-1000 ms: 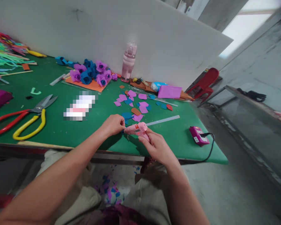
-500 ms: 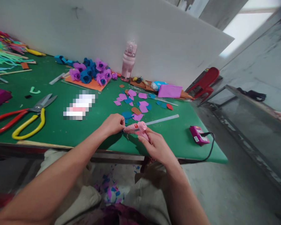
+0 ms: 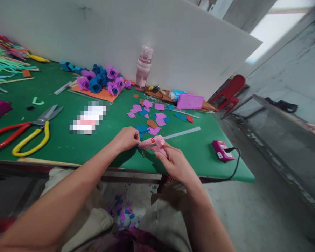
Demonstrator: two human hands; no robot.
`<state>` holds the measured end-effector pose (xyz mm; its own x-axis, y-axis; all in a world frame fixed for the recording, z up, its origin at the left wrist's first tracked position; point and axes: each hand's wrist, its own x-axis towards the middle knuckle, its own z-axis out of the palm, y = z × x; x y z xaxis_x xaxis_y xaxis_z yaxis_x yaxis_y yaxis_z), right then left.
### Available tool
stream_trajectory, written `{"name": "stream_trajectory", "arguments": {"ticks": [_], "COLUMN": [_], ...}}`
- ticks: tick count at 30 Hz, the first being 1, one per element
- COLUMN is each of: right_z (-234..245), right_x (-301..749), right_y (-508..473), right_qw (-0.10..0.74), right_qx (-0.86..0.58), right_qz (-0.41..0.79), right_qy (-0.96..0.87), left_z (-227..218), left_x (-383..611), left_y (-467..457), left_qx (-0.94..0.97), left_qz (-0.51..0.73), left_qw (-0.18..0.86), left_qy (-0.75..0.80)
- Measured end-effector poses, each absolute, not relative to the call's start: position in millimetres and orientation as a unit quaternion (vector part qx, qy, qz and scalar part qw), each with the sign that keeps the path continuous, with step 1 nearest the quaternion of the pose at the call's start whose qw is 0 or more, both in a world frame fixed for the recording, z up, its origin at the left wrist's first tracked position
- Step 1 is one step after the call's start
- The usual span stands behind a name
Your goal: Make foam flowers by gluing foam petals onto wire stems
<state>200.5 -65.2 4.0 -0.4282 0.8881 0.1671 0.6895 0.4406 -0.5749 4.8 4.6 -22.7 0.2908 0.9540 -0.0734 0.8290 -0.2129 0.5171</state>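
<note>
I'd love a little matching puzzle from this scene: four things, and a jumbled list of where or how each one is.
1. Glue gun
2. Shears
3. Pink bottle
4. Purple and blue flowers

A. standing by the white panel
B. heaped on an orange sheet
C. held in the right hand
D. lying flat, red-and-yellow-handled

Pairs: 1-C, 2-D, 3-A, 4-B

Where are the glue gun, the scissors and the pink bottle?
Glue gun [image 3: 152, 142], head view: on its pink body.
Scissors [image 3: 42, 121], head view: at the pivot between blades and handles.
Pink bottle [image 3: 143, 68], head view: on its middle.
</note>
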Motion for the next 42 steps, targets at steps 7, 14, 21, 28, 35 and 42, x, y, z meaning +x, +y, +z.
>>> {"name": "stream_trajectory", "arguments": {"ticks": [7, 14, 21, 28, 35, 42], "right_z": [4.1, 4.3, 4.8, 6.0, 5.9, 6.4], "right_x": [201.4, 201.5, 201.3, 202.3, 204.1, 204.4], "right_y": [-65.0, -65.0, -65.0, -65.3, -65.3, -64.8], "right_qw": [0.229, 0.217, 0.222, 0.218, 0.213, 0.221], "right_qx": [-0.485, -0.494, -0.488, -0.490, -0.493, -0.492], "right_qz": [0.215, 0.218, 0.222, 0.212, 0.208, 0.209], "right_qy": [-0.816, -0.813, -0.815, -0.817, -0.817, -0.816], "left_z": [-20.7, -21.2, -18.3, -18.6, -19.6, -18.8], "left_x": [4.5, 4.7, 5.1, 5.2, 5.2, 5.5], "left_y": [4.1, 4.3, 3.0, 2.9, 3.9, 3.7], "left_qx": [0.768, 0.768, 0.767, 0.766, 0.768, 0.768], "left_qz": [0.133, 0.131, 0.128, 0.129, 0.131, 0.123], "left_qw": [0.246, 0.241, 0.244, 0.246, 0.243, 0.235], "left_qy": [0.577, 0.578, 0.579, 0.580, 0.578, 0.583]}}
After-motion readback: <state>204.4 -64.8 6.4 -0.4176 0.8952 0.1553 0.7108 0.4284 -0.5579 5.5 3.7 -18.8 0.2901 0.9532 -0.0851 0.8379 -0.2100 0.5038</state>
